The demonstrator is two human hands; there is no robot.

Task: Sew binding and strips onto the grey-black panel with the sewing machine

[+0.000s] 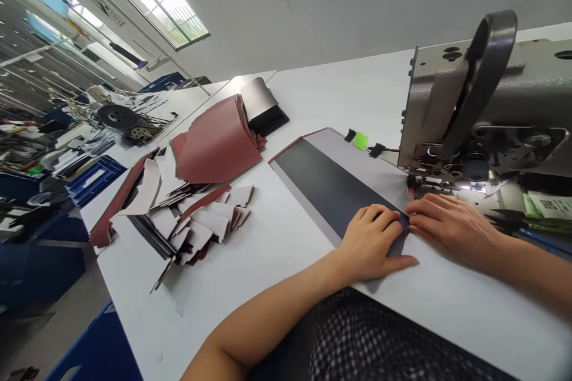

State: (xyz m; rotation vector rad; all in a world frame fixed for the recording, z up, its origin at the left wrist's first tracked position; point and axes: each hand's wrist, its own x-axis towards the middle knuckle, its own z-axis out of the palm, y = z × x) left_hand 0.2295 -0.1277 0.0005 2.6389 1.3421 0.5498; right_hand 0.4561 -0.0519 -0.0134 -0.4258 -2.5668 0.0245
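In the head view, one long fabric panel [330, 184] lies flat on the white table [268, 250]. It runs from the far left toward the near right, its near end passing under both hands. The panel is grey woven cloth with a dark strip down the middle and a thin maroon edge on its far-left end.

The left hand [375, 244] rests palm-down on the panel's near end, fingers side by side and slightly bent, thumb spread out toward the near right; it presses and pinches nothing. The right hand [447, 226] lies flat just to the right, fingers together, its fingertips touching the panel's right edge and meeting those of the left hand. Both hands sit just in front of the needle area of the one sewing machine [491, 101], which stands at the far right.

Two black clips [350, 134] and one green tag [360, 140] sit at the panel's far edge. To the left lie one stack of maroon sheets [214, 143] and one loose heap of white and maroon cut pieces [196, 220]. Two blue crates [93, 178] show beyond the table's left side.
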